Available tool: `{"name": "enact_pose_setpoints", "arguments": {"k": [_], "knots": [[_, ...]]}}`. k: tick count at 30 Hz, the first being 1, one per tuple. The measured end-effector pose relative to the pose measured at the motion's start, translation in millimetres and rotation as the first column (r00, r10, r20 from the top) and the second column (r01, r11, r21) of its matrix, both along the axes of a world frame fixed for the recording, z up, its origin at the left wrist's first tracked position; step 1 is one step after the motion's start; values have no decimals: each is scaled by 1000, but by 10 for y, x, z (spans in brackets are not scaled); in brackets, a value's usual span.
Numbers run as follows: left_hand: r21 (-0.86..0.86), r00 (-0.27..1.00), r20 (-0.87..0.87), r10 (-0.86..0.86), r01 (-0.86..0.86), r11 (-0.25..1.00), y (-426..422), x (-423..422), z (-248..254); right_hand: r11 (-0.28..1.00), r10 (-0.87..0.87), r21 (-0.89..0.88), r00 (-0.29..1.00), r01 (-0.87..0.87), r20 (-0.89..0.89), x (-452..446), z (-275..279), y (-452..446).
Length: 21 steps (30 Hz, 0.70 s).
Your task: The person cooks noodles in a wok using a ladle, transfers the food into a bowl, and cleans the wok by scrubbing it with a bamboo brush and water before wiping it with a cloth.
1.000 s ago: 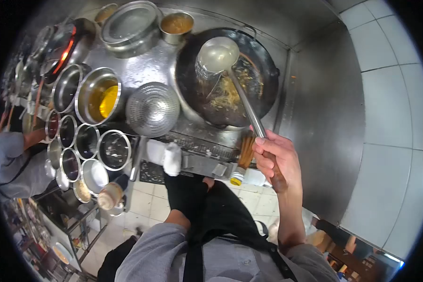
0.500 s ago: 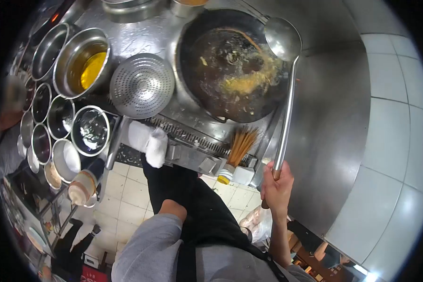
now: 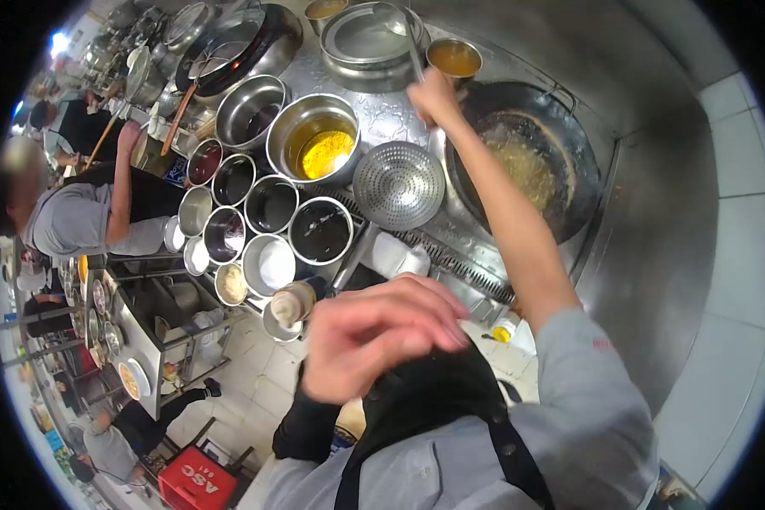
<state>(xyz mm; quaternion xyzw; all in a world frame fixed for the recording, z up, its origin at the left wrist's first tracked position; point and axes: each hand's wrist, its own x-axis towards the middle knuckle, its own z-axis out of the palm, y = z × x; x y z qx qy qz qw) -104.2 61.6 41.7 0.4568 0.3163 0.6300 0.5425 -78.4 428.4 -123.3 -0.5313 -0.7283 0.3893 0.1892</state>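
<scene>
My right hand (image 3: 436, 99) grips the handle of a steel ladle (image 3: 389, 19), whose bowl hangs over the lidded steel pot (image 3: 361, 75) at the back. Beneath my right forearm lies a black wok (image 3: 588, 161) with bubbling, yellowish liquid. Close to the camera, my left hand (image 3: 378, 336) is raised in front of my apron, fingers loosely bent and thumb apart, with nothing visible in it. A round perforated strainer (image 3: 399, 185) rests left of the wok, beside a deep pot of yellow oil (image 3: 325, 155).
Several seasoning bowls (image 3: 320, 230) crowd the left side, near a squeeze bottle (image 3: 292, 303). A can of orange liquid (image 3: 454, 59) stands behind the wok. White cloths (image 3: 393, 255) lie on the front edge. A co-worker (image 3: 85, 217) stands at left; a red crate (image 3: 197, 478) is on the floor.
My right hand has carried the ladle from the wok's right side up and left to the lidded pot. My left hand has come into view. The camera has turned left.
</scene>
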Motion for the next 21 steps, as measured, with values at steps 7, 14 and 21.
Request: {"name": "enact_pose_setpoints", "arguments": {"k": [7,14,21], "knots": [[457,988,98,-121,64,887,78,-192,934,428,-773,-742,215,-516,-596,-751,-511,651],[423,981,-53,-187,192,886,241,-508,1002,468,-731,-644,144,-606,-667,165,-80,-569],[11,901,-230,-367,379,925,53,-413,465,579,-726,-684,103,-444,-680,1390,703,-1877]]}}
